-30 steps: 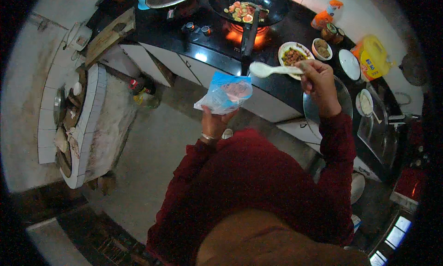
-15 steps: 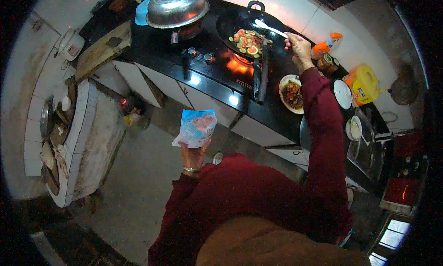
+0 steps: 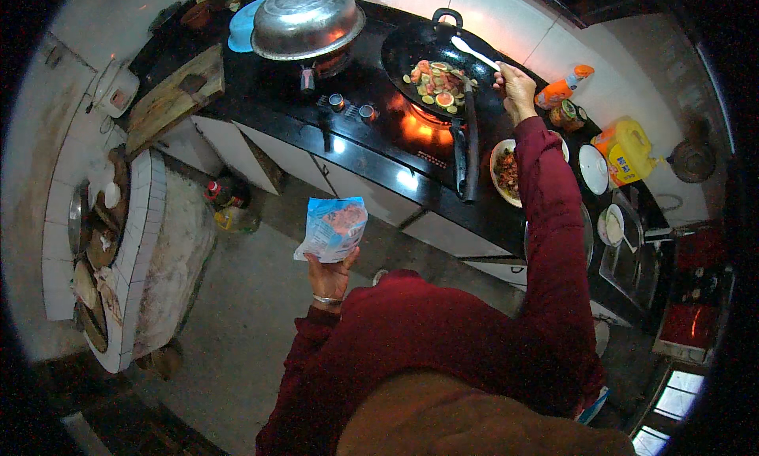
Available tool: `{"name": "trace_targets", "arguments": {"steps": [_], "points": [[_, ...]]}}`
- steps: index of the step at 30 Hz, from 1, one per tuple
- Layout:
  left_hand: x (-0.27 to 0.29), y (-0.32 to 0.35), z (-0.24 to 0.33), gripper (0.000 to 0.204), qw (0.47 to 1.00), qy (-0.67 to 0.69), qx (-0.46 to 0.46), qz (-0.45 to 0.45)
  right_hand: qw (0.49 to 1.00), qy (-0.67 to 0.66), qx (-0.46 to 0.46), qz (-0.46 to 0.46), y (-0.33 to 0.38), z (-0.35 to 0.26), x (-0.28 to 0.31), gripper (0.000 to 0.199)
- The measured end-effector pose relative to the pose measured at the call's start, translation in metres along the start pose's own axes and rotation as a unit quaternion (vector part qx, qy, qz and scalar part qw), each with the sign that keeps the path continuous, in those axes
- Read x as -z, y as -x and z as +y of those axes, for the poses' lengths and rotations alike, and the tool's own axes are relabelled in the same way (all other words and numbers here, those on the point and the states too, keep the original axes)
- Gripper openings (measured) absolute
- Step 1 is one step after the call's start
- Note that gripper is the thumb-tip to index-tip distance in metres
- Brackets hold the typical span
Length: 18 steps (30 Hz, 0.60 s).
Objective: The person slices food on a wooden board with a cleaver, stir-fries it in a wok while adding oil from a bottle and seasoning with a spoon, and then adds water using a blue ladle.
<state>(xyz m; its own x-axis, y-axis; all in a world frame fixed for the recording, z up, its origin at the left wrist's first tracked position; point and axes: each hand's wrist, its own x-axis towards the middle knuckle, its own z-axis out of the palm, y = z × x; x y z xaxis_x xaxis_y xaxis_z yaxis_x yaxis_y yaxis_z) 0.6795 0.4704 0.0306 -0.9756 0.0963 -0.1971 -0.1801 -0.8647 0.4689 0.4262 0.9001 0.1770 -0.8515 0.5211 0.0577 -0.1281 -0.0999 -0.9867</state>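
My left hand (image 3: 329,277) grips the lower end of a blue and white plastic packet (image 3: 334,228), held upright in front of the counter. Out over the stove, my right hand (image 3: 517,90) is closed round the handle of a white spoon (image 3: 474,53), whose bowl hangs above the far right part of a black wok (image 3: 399,54). Sliced vegetables and reddish pieces (image 3: 436,86) lie in the wok, with orange flame glowing under it. A long dark handle (image 3: 471,151), apparently of a spatula, leans out over the wok's near rim.
Left of the wok, an upturned metal basin (image 3: 308,21) covers the other burner. Right of it stand a bowl of chopped seasoning (image 3: 506,171), an orange spray bottle (image 3: 564,87), a jar (image 3: 567,116), a white plate (image 3: 593,170) and a yellow oil jug (image 3: 624,151). A wooden board (image 3: 178,100) leans at the counter's left end.
The view has shifted slightly, so the stove sits a little further right. Both hands keep their holds on packet and spoon; the spoon stays above the wok.
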Motion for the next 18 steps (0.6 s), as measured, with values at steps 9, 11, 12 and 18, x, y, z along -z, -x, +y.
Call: {"name": "trace_targets", "arguments": {"steps": [9, 11, 12, 18], "points": [[0.006, -0.006, 0.001, 0.069, 1.0, -0.002, 0.008, 0.017, 0.998, 0.052, 0.022, -0.016, -0.001, 0.009, 0.029, 0.016], [0.005, -0.008, 0.0, 0.062, 1.0, -0.001, 0.002, -0.014, 0.998, 0.052, 0.03, -0.024, 0.001, 0.005, 0.028, 0.016], [0.005, -0.009, -0.001, 0.062, 1.0, 0.005, 0.008, -0.003, 0.998, 0.053, 0.035, -0.029, 0.001, 0.003, 0.028, 0.016], [-0.002, -0.009, 0.002, 0.063, 1.0, 0.01, 0.018, 0.001, 0.996, 0.08, 0.025, -0.019, -0.002, 0.007, 0.03, 0.017]]}}
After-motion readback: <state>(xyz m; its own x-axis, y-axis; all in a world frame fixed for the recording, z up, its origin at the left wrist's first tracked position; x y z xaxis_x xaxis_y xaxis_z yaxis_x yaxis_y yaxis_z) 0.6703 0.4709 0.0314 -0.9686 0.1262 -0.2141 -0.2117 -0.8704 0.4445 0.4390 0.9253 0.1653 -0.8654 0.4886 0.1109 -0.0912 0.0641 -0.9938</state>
